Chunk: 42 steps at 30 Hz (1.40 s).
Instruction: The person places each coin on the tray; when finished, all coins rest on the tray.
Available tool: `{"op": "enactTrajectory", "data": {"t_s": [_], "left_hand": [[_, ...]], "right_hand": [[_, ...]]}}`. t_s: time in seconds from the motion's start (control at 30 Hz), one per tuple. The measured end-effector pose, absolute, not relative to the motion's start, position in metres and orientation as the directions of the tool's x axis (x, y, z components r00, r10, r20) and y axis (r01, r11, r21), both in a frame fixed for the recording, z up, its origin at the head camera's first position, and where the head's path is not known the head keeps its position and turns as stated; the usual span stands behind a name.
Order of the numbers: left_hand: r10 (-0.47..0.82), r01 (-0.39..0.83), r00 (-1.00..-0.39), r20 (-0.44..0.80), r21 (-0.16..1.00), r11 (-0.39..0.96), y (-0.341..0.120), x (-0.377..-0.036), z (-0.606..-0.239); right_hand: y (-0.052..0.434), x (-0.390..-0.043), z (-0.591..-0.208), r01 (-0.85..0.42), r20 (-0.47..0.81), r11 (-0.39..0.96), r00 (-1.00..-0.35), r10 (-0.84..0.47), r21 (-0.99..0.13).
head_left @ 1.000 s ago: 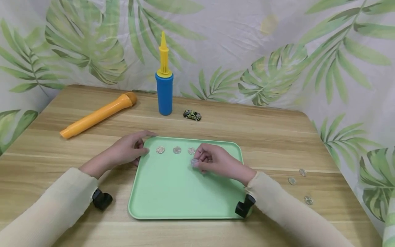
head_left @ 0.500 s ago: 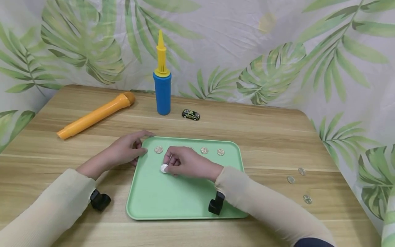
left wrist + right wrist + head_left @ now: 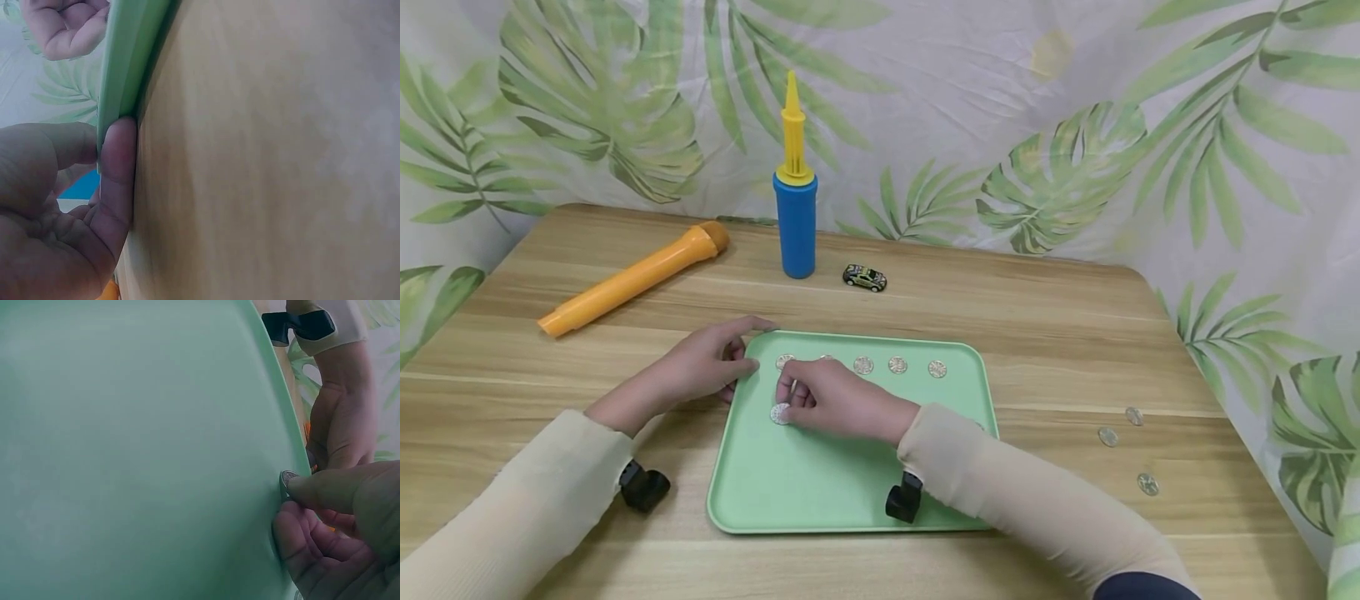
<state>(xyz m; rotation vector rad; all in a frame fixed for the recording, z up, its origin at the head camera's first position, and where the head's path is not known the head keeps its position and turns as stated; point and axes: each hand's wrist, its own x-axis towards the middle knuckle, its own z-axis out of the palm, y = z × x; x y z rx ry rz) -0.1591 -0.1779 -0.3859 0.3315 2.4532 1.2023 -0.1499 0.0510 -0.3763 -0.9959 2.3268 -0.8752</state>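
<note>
The wooden counter (image 3: 1037, 333) carries everything, its far edge set against a leaf-printed cloth backdrop (image 3: 1075, 125). A green tray (image 3: 820, 483) lies near the counter's near edge, about midway between its left and right edges. An orange tube (image 3: 632, 279) lies slantwise toward the far left corner, and a blue and yellow pump (image 3: 796, 200) stands upright near the middle of the far edge, with a small toy car (image 3: 864, 278) just to its right.

The left hand (image 3: 700, 367) rests at the tray's far left corner, fingers curled against the rim; the left wrist view shows the thumb pressed to the tray's edge. The right hand (image 3: 823, 396) is over the left part of the tray, fingers curled, pinching a coin (image 3: 780, 413) between thumb and fingertips, the coin down at the tray's surface.

A row of coins (image 3: 897, 364) lies along the tray's far side, the leftmost ones partly hidden by the right hand. Three loose coins (image 3: 1108, 437) lie on the counter near its right edge, well apart from the tray.
</note>
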Motion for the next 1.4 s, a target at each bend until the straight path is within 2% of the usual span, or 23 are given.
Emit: {"op": "enactTrajectory", "data": {"t_s": [0.43, 0.8, 1.0, 1.13, 1.4], "left_hand": [[0.36, 0.032, -0.902, -0.239, 0.794, 0.607, -0.178, -0.157, -0.384], [0.365, 0.036, -0.899, -0.241, 0.791, 0.611, -0.178, -0.16, -0.382], [0.388, 0.052, -0.891, -0.236, 0.796, 0.603, -0.173, -0.163, -0.385], [0.379, 0.042, -0.893, -0.242, 0.793, 0.607, -0.172, -0.162, -0.386], [0.356, 0.014, -0.896, -0.267, 0.783, 0.622, -0.175, -0.16, -0.385]], "right_hand": [[0.042, -0.146, -0.376, -0.544, -0.16, 0.617, -0.662, -0.732, -0.569], [0.045, -0.148, -0.376, -0.534, -0.139, 0.594, -0.662, -0.736, -0.602], [0.053, -0.148, -0.376, -0.461, -0.169, 0.587, -0.672, -0.721, -0.666], [0.061, -0.146, -0.371, -0.45, -0.188, 0.605, -0.679, -0.709, -0.657], [0.106, -0.135, -0.359, -0.436, -0.102, 0.593, -0.742, -0.662, -0.677]]}}
